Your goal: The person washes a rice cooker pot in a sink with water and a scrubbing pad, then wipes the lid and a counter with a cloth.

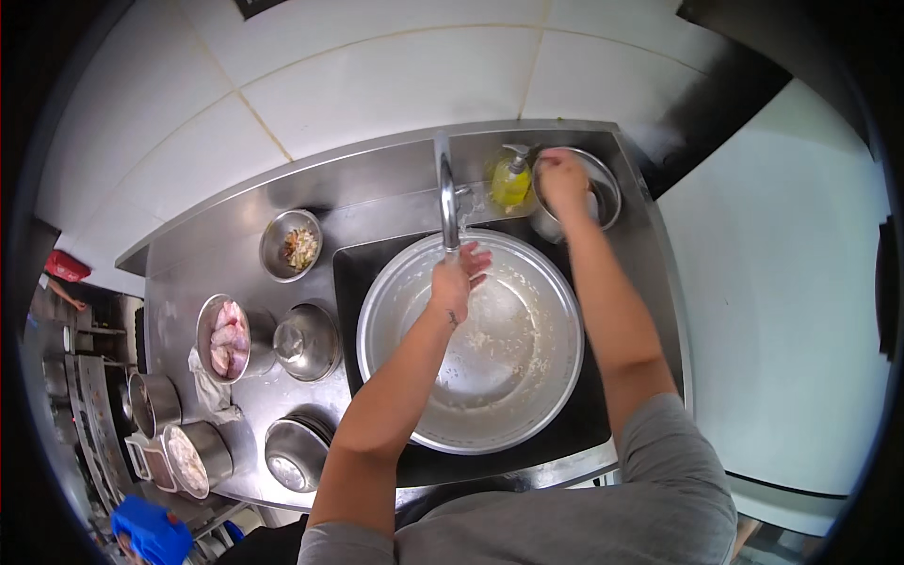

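My left hand (pixel 455 279) is at the mouth of the chrome faucet (pixel 447 191), above a large metal basin (pixel 470 439), its fingers apart. White grains that look like rice cling to the basin's wall and floor. The basin sits in the dark sink (pixel 590 424). My right hand (pixel 563 176) is blurred over the near-left side of a round metal container (pixel 611 191); whether its fingers hold anything cannot be told. Just left of that container stands a pump bottle of yellow liquid (pixel 510 185).
Left on the steel counter are a bowl of food scraps (pixel 300 247), a pot of raw meat (pixel 229 339), an upturned metal bowl (pixel 307 342), stacked bowls (pixel 300 452), a cloth (pixel 212 392) and a pot of pale contents (pixel 185 459). A white appliance-like surface (pixel 777 296) borders the right.
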`<state>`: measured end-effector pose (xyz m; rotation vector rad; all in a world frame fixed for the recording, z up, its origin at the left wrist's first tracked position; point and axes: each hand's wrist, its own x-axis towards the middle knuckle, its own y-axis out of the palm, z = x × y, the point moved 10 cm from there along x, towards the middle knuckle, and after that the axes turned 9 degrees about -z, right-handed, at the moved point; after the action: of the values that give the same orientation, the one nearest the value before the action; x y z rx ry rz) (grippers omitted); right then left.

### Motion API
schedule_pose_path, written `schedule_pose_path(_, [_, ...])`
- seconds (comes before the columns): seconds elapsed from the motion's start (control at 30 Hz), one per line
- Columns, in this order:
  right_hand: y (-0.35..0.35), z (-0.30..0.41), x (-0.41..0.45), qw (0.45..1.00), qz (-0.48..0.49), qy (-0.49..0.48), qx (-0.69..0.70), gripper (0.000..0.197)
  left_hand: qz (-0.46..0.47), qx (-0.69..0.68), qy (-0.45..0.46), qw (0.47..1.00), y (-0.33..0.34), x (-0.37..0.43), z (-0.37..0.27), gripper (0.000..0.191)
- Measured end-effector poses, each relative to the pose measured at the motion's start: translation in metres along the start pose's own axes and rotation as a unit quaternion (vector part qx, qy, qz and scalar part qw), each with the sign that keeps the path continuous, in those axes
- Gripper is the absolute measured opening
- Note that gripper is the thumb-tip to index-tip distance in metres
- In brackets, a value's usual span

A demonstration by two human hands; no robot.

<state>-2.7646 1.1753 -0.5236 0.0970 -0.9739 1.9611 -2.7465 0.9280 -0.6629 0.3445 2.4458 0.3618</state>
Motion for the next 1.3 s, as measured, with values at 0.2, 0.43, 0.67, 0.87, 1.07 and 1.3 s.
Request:
schedule_pose_path(0.2, [0.055, -0.157, 0.047, 0.914, 0.199, -0.032, -0.352, 0.026, -0.071, 0.330, 0.115, 0.934, -0.063, -0.009, 0.000, 0.016])
schedule_pose_path(0.43, [0.000, 0.002, 0.006, 0.974, -0.055, -0.208, -0.077, 0.033, -0.091, 0.671, 0.407, 0.612, -0.188, -0.072, -0.037, 0.050])
schedule_pose_path(0.67, [0.120, 0.006, -0.248, 0.846, 0.387, 0.289, 0.225, 0.017, -0.014, 0.668, 0.392, 0.632, -0.190, -0.090, -0.017, 0.081])
schedule_pose_path(0.87, [0.158, -0.105, -0.284, 0.947, 0.312, 0.066, -0.032, 0.027, -0.043, 0.701, 0.361, 0.613, -0.197, -0.091, -0.010, 0.087])
schedule_pose_path(1.07, [0.141, -0.074, -0.408, 0.969, 0.241, -0.037, 0.031, 0.045, -0.080, 0.704, 0.327, 0.625, -0.213, -0.085, -0.008, 0.087])
schedule_pose_path(1.3, [0.111, -0.192, -0.357, 0.958, 0.179, 0.222, 0.031, 0.026, -0.064, 0.699, 0.294, 0.649, -0.213, -0.081, -0.003, 0.087])
